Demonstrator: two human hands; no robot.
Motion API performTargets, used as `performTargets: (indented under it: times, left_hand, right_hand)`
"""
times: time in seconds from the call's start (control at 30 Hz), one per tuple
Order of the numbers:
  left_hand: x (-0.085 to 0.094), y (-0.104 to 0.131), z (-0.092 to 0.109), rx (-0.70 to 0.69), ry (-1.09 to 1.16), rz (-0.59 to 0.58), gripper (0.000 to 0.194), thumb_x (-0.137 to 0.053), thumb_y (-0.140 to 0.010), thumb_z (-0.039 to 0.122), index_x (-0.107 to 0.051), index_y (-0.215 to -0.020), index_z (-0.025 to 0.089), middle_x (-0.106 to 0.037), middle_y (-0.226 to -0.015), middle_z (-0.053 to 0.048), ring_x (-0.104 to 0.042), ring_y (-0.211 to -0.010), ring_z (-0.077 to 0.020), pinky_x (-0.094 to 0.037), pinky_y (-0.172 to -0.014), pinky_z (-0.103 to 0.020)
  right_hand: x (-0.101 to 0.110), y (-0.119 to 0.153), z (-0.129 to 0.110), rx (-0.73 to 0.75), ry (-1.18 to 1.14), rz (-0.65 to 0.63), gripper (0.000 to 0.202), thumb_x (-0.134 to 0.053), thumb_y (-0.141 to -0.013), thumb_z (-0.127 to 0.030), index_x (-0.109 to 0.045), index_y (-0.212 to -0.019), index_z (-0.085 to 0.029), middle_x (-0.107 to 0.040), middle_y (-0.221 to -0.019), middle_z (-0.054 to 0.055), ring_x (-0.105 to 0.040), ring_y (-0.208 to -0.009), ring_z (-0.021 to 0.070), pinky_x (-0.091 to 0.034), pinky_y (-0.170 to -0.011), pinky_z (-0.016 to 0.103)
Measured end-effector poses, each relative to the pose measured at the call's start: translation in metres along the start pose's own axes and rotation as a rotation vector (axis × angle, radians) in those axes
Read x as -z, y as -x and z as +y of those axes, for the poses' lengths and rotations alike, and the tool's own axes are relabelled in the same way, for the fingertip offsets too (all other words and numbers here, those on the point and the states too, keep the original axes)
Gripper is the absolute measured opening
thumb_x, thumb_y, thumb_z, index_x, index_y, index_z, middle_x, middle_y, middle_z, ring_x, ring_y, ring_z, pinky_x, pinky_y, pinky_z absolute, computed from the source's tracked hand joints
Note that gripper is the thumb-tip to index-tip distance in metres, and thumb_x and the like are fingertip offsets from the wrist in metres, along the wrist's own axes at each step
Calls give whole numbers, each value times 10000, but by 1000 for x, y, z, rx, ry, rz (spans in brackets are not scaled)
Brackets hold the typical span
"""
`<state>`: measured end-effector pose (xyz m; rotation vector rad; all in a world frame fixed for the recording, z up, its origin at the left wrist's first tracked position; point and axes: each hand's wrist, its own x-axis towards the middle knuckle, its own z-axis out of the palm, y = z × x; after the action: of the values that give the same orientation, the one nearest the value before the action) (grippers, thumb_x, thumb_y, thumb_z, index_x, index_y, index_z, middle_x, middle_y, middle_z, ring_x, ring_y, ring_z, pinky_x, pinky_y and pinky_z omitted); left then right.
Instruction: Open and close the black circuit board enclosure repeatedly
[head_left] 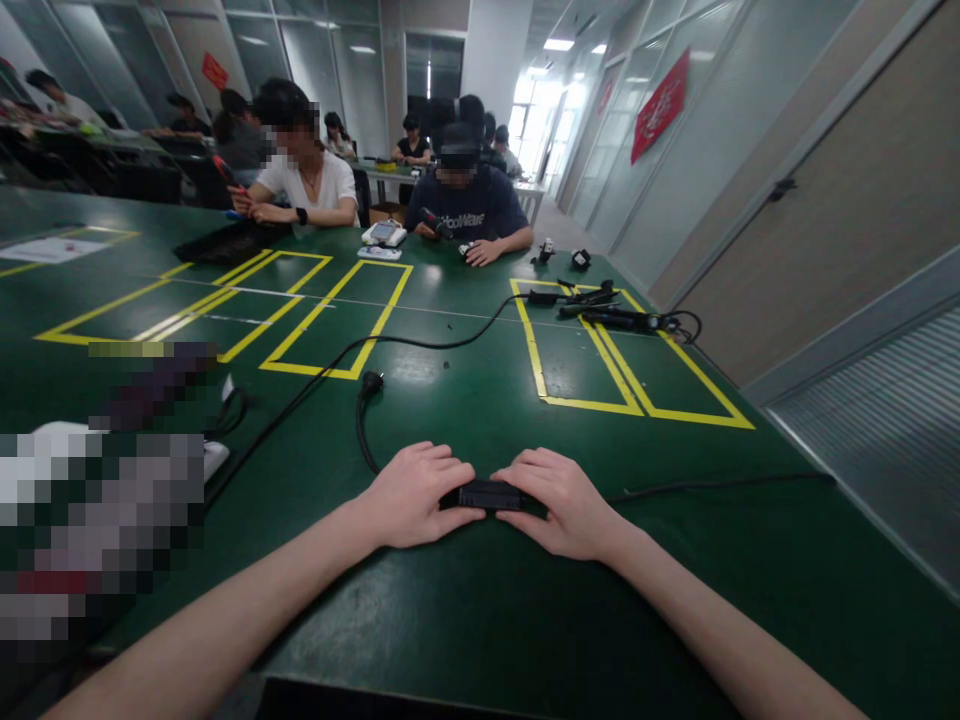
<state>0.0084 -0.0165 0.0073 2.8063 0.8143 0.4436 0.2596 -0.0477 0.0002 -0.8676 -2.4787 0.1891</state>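
Low on the green table lies a black power adapter (489, 495), a small brick with cords running off both ends. My left hand (421, 492) grips its left end, thumb in front and fingers behind. Around the right end my right hand (556, 503) is closed in the same way. Only the middle of the brick shows between my fingertips. From behind my left hand a black cord curves up to a plug (372, 382), which lies on the table. A thinner black cable (720, 485) leads from my right hand toward the table's right edge.
Yellow tape rectangles (592, 407) mark the green table (450, 620). Another long cord (420, 343) runs across to a bundle of black cables (622, 315) at the far right. Two people sit across the table, near a black tray (225, 242) and a white device (384, 233). Blurred items crowd the left.
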Motion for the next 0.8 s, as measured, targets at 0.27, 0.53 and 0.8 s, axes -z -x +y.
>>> performTargets:
  times: [0.27,0.53,0.8]
  left_hand:
    - [-2,1,0,-33,33,31,312,-581,-1023,486,-675,-985,191,-711,-882,-51,-628,-832,-217,-423,-742,-336]
    - [-6,3,1,-49,91,78,256,-623,-998,411,-718,-1065,183,-743,-927,-65,-640,-876,-232,-413,-833,-386]
    - [-8,1,3,-41,109,82,271,-571,-1018,394,-692,-1139,184,-755,-1021,-83,-663,-933,-242,-436,-862,-381]
  right_hand:
    - [0,0,-1,76,-55,68,257,-620,-1010,-325,-649,-1211,-167,-774,-1011,111,-717,-871,236,-543,-741,369]
    - [-1,-2,-5,98,-95,113,299,-650,-972,-267,-646,-1263,-199,-783,-1065,109,-748,-925,232,-595,-819,372]
    - [-5,-1,-2,77,-95,193,296,-693,-933,-240,-638,-1223,-207,-768,-1019,103,-737,-899,235,-612,-764,355]
